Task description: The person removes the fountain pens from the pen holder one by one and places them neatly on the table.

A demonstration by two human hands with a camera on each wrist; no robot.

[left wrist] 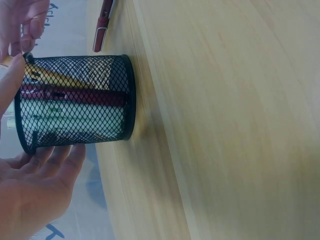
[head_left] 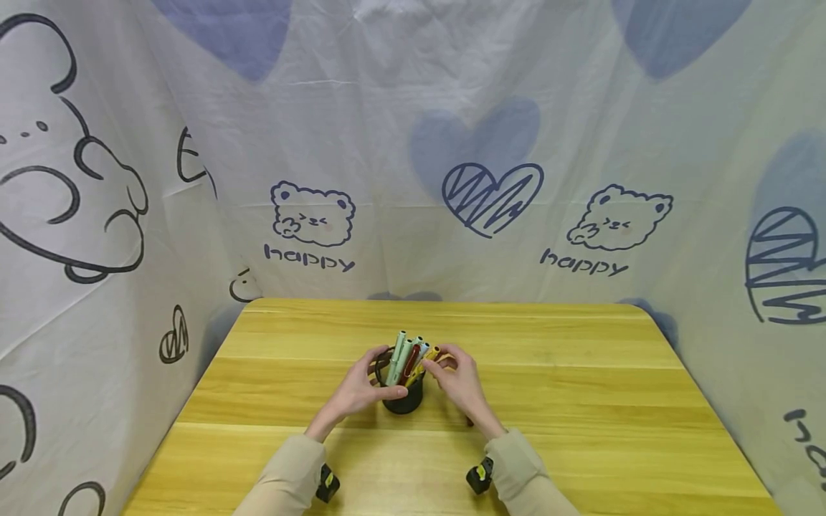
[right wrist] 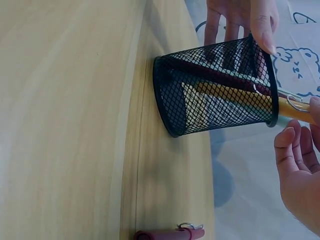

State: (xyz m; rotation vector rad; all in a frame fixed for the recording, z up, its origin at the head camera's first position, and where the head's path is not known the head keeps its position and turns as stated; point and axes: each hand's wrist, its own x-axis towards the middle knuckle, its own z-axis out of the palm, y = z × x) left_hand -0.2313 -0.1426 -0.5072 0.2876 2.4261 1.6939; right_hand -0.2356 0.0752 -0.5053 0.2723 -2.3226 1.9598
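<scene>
A black mesh pen cup (head_left: 404, 403) (left wrist: 75, 107) (right wrist: 175, 95) stands upright on the table, holding light green pens (head_left: 396, 362), a dark red pen (head_left: 410, 364) and others. My left hand (head_left: 361, 388) (left wrist: 37, 200) (right wrist: 240, 15) grips the cup from its left side, thumb at the rim and fingers round the far side. At the cup's mouth, my right hand (head_left: 461, 383) (left wrist: 22, 22) (right wrist: 300, 180) pinches the upper part of a yellow pen (head_left: 416, 371) (right wrist: 295, 110), whose lower length is inside the cup.
Another dark red pen (head_left: 470, 421) (left wrist: 102, 27) (right wrist: 167, 234) lies on the wooden table (head_left: 581, 401), right of the cup, mostly hidden by my right wrist in the head view. A printed cloth (head_left: 387, 143) hangs behind the table and at both sides.
</scene>
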